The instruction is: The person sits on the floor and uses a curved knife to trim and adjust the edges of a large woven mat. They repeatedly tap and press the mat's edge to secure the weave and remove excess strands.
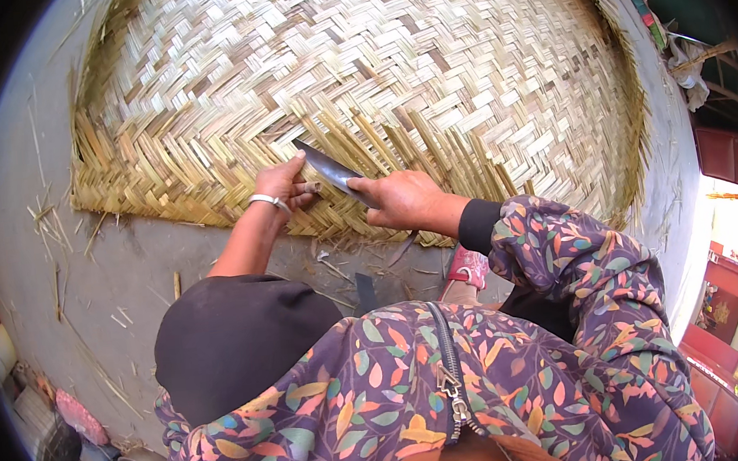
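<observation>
My right hand (401, 199) has its fingers closed round the handle of a dark broad-bladed knife (328, 169), blade angled up over the near edge of the woven bamboo mat (356, 82) lying on the concrete floor (127, 269). My left hand (282, 185) has its fingers pinched shut on a loose bamboo strip end (307, 187) just beside the blade. I judge I'm trimming the strip ends along that edge; the next cut wants the strip held taut and my left fingers clear of the blade.

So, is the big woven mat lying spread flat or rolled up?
Spread flat. The woven mat lies open across the ground, its loose strip ends sticking out at the near edge by the knife and both hands.
</observation>
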`<state>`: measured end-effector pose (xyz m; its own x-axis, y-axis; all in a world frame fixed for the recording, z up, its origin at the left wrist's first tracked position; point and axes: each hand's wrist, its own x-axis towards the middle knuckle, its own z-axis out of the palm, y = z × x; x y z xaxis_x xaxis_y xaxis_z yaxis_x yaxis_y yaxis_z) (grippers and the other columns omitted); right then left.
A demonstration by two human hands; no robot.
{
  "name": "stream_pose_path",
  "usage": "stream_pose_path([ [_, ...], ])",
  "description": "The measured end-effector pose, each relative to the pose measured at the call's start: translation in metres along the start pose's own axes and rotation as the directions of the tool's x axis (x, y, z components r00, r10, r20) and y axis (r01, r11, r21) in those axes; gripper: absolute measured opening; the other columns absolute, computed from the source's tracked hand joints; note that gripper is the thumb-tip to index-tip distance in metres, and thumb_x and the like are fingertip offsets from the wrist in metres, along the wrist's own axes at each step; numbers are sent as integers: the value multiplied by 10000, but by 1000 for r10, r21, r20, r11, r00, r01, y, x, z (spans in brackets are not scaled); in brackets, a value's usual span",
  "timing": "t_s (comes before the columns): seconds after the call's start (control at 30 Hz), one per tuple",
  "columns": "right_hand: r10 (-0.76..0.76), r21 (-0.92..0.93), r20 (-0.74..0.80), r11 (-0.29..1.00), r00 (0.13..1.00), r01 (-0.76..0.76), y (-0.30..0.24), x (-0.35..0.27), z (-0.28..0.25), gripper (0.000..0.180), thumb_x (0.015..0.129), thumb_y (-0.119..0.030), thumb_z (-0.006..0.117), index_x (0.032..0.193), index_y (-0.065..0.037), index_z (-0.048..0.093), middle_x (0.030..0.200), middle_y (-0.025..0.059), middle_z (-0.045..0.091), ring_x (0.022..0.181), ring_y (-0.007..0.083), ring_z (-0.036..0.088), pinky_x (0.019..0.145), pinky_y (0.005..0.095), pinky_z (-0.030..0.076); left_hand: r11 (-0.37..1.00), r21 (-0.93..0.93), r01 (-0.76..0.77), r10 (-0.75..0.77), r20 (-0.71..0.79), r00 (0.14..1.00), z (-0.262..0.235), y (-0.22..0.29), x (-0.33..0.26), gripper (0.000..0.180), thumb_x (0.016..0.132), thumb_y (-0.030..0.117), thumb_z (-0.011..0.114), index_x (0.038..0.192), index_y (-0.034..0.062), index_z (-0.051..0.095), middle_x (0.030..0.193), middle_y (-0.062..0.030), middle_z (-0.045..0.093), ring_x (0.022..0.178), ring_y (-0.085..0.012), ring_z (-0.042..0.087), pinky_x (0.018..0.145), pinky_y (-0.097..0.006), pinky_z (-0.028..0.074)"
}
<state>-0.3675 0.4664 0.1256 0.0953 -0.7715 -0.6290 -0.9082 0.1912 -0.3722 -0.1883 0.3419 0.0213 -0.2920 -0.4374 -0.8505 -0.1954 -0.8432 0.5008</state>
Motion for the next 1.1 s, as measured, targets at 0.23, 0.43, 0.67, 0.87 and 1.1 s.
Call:
stream_pose_path([
  [0.23, -4, -84, 86, 996, 996, 11, 9, -17, -23, 523, 785, -284, 637, 1292, -173, 584, 929, 150, 703, 896, 318, 687, 763, 448, 538, 489, 830, -267, 398, 60, 916, -6, 2, -12, 498, 808, 467, 768, 644, 32, 588, 594, -108, 620, 564, -195, 619, 498, -340, 472],
  [0.43, 91, -3, 299, 996, 950, -95, 37, -101, -81, 599, 758, -267, 647, 1337, -137, 565, 951, 172, 697, 866, 326, 680, 779, 434, 533, 191, 956, -221, 510, 96, 855, -2, -4, 2, 508, 799, 576, 697, 735, 74, 661, 720, -164, 666, 672, -353, 636, 626, -459, 496],
  [0.67, 16, 693, 153, 711, 988, -118, 53, -111, -86, 645, 807, -73, 627, 1434, -120, 481, 991, 17, 638, 791, 68, 565, 713, 244, 485, 935, 85, -346, 335, 117, 935, 13, -4, 1, 491, 893, 111, 663, 1307, -52, 458, 1077, -149, 663, 795, -172, 683, 627, -288, 545],
  [0.87, -47, 784, 175, 610, 983, -111, 40, -100, -93, 606, 835, -61, 620, 1425, -108, 489, 945, 6, 619, 774, 50, 523, 670, 225, 443, 985, -66, -157, 167, 199, 966, 28, 1, -1, 418, 892, 153, 705, 1243, 18, 523, 950, -48, 642, 778, -148, 681, 588, -244, 528],
  [1.1, -144, 820, 250, 558, 957, -130, 44, -79, -49, 615, 828, -73, 626, 1427, -105, 488, 838, -34, 583, 670, 35, 469, 587, 221, 395, 984, 45, -171, 164, 118, 979, 32, -7, 0, 138, 908, 164, 673, 975, 62, 607, 727, -7, 627, 587, -124, 628, 456, -236, 484],
])
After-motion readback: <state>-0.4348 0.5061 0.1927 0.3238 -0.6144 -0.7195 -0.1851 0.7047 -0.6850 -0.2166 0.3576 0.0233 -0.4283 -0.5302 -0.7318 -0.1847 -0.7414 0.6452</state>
